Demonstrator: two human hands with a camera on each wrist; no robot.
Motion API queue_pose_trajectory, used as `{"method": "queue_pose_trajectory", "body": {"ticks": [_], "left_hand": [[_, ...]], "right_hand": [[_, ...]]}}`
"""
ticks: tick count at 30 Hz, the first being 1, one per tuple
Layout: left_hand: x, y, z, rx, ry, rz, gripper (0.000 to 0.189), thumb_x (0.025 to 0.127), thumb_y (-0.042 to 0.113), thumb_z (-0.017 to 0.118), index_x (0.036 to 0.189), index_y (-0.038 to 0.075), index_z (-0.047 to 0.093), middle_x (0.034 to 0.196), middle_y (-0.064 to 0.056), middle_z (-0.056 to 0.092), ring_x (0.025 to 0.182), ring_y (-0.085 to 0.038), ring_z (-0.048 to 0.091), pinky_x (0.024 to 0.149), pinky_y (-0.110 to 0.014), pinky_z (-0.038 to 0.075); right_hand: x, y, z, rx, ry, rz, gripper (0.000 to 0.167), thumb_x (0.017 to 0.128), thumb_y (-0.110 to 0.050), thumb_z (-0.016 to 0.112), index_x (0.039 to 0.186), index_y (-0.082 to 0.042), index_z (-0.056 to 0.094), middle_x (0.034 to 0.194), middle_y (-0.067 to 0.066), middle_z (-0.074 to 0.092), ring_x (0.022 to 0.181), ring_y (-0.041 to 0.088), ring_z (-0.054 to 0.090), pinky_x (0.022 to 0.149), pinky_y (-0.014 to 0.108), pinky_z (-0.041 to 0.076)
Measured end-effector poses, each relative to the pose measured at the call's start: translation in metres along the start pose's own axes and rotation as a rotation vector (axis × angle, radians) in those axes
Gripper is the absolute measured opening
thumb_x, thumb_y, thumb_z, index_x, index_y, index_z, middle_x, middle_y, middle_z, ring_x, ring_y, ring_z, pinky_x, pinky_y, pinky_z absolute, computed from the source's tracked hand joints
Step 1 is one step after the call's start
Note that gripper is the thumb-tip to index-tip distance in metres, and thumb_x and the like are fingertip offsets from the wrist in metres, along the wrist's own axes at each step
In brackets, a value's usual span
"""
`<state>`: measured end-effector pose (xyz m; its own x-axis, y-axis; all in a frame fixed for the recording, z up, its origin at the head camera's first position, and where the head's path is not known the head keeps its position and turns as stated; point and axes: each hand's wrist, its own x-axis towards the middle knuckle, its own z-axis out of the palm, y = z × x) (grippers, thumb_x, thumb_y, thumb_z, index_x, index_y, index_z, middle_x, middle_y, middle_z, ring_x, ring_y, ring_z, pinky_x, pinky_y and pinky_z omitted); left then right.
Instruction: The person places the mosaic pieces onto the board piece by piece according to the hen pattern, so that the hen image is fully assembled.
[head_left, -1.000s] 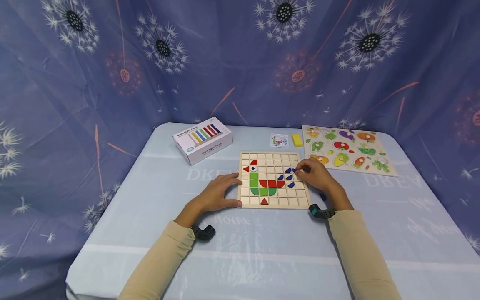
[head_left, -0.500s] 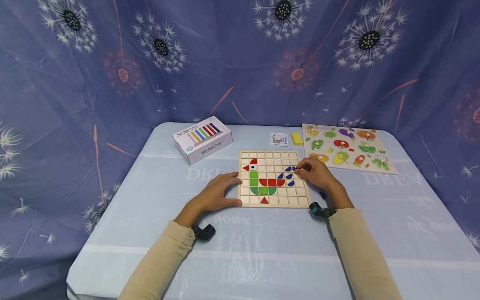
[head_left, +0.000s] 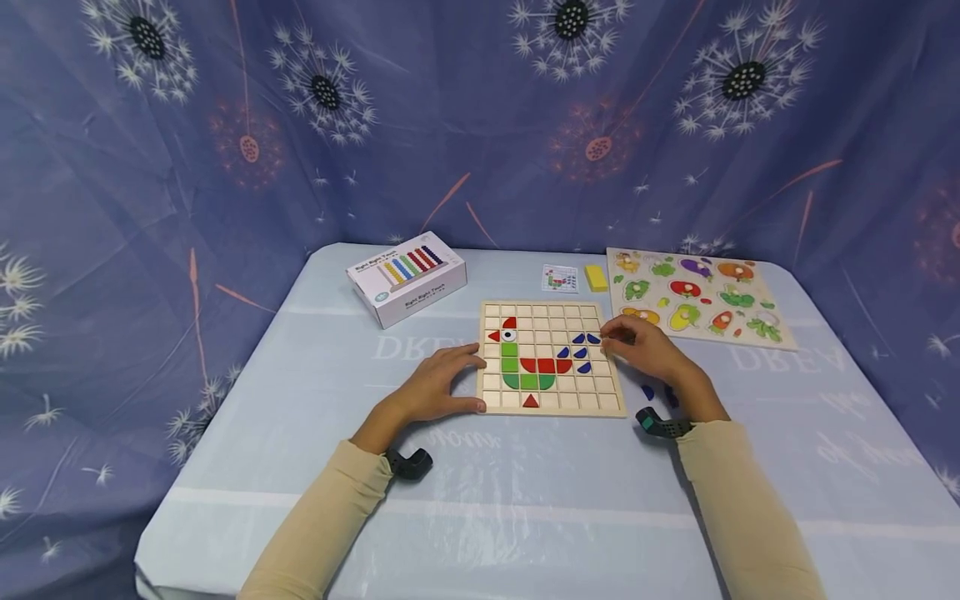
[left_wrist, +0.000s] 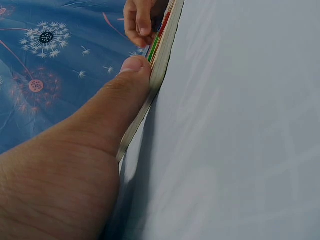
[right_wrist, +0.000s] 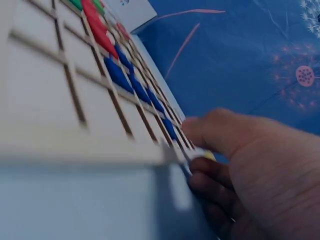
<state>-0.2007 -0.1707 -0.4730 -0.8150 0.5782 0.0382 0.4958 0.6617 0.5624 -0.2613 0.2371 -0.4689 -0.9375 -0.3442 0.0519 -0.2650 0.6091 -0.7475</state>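
Note:
A wooden grid board (head_left: 540,404) lies on the table, bearing a bird shape of red, green and blue flat pieces and an eye tile (head_left: 509,335). My left hand (head_left: 438,385) rests at the board's left side, with its thumb (left_wrist: 132,82) on the near-left edge. At the right edge is my right hand (head_left: 643,346), its fingers loosely bent with nothing seen between them. Just left of its fingertips a blue half-round piece (head_left: 593,338) lies in a grid square, near several more blue pieces (right_wrist: 119,77). A red triangle (head_left: 531,402) sits in the bottom row.
Two blue pieces (head_left: 647,392) lie on the table beside the right wrist. Behind the board are a small picture card (head_left: 559,279) and a yellow block (head_left: 596,278). A vegetable puzzle board (head_left: 701,300) lies back right, a white box (head_left: 408,279) back left.
My right hand has let go of the blue half-round piece and drawn back to the right, uncovering it on the board. The left hand stays in place.

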Motion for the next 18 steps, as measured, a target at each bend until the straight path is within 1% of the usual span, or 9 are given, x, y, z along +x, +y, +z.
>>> {"method": "queue_pose_trajectory", "body": {"ticks": [3,6,7,9,12,15,18], "left_hand": [[0.0,0.0,-0.001,0.002,0.001,0.002,0.07,0.084,0.052,0.079,0.14,0.018,0.055,0.162,-0.005,0.032,0.147,-0.03,0.028,0.117,-0.055,0.022],[0.001,0.0,-0.001,0.006,0.003,0.003,0.07,0.084,0.053,0.079,0.14,0.019,0.055,0.163,-0.005,0.032,0.147,-0.03,0.028,0.117,-0.055,0.022],[0.001,0.0,-0.001,0.006,0.004,0.002,0.07,0.084,0.054,0.079,0.14,0.019,0.055,0.163,-0.005,0.032,0.147,-0.03,0.028,0.117,-0.055,0.022],[0.001,0.0,-0.001,0.003,0.005,0.001,0.07,0.084,0.054,0.079,0.14,0.019,0.055,0.163,-0.004,0.032,0.148,-0.03,0.027,0.117,-0.055,0.022],[0.0,-0.001,0.0,-0.001,0.004,-0.004,0.07,0.084,0.053,0.079,0.14,0.019,0.055,0.163,-0.005,0.032,0.147,-0.03,0.028,0.117,-0.055,0.022],[0.001,-0.001,0.0,0.0,0.007,-0.004,0.07,0.083,0.052,0.08,0.139,0.018,0.055,0.162,-0.005,0.033,0.147,-0.03,0.028,0.117,-0.055,0.023],[0.001,-0.001,0.001,0.003,0.006,-0.004,0.07,0.083,0.051,0.08,0.139,0.019,0.055,0.162,-0.005,0.033,0.147,-0.03,0.028,0.117,-0.054,0.023]], "right_hand": [[-0.013,0.005,-0.012,-0.036,-0.037,-0.009,0.024,0.1,-0.016,0.066,0.121,-0.003,0.065,0.118,0.013,0.063,0.106,0.028,0.059,0.096,0.046,0.045],[-0.033,0.012,-0.026,-0.104,-0.055,-0.014,0.021,0.099,-0.011,0.068,0.119,-0.005,0.066,0.118,0.011,0.064,0.108,0.028,0.059,0.098,0.048,0.046],[-0.041,0.014,-0.031,-0.129,-0.056,-0.02,0.019,0.098,-0.009,0.068,0.117,-0.006,0.067,0.116,0.01,0.064,0.106,0.027,0.059,0.096,0.045,0.046],[-0.055,0.018,-0.039,-0.168,-0.05,-0.037,0.017,0.096,-0.005,0.069,0.112,-0.008,0.07,0.111,0.007,0.065,0.102,0.023,0.058,0.093,0.037,0.046],[-0.073,0.025,-0.047,-0.189,-0.034,-0.085,0.019,0.091,0.001,0.071,0.106,-0.01,0.073,0.105,0.003,0.066,0.096,0.019,0.055,0.088,0.024,0.043],[-0.085,0.031,-0.05,-0.183,-0.02,-0.116,0.022,0.088,0.004,0.073,0.104,-0.012,0.074,0.104,0.002,0.065,0.097,0.015,0.053,0.088,0.014,0.037],[-0.092,0.035,-0.049,-0.193,0.008,-0.101,0.021,0.087,0.001,0.075,0.102,-0.014,0.074,0.105,0.002,0.064,0.098,0.011,0.053,0.09,0.009,0.034]]}}
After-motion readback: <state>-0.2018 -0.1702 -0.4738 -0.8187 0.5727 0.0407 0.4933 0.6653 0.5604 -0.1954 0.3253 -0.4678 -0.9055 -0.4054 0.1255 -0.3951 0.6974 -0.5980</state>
